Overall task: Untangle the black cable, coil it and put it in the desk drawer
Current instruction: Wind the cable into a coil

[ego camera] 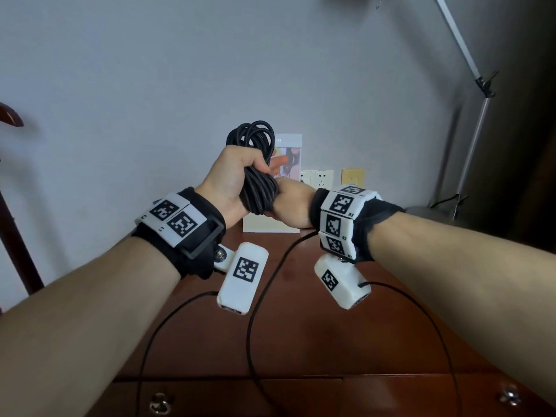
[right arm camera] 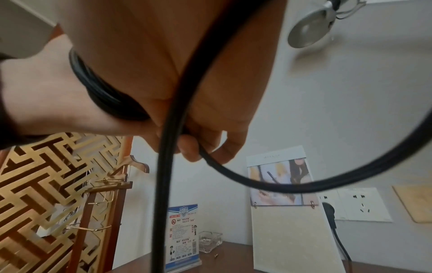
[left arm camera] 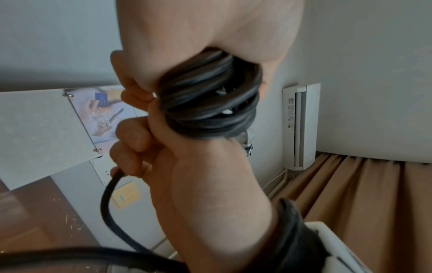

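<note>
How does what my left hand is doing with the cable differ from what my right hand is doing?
The left hand grips the thick coiled bundle of the black cable in a fist; the right hand pinches a single loose strand below it. The left hand sits higher, with loops sticking out above it; the right hand sits lower, with its strand trailing down toward the desk. Both hold the same cable, above the desk.
</note>
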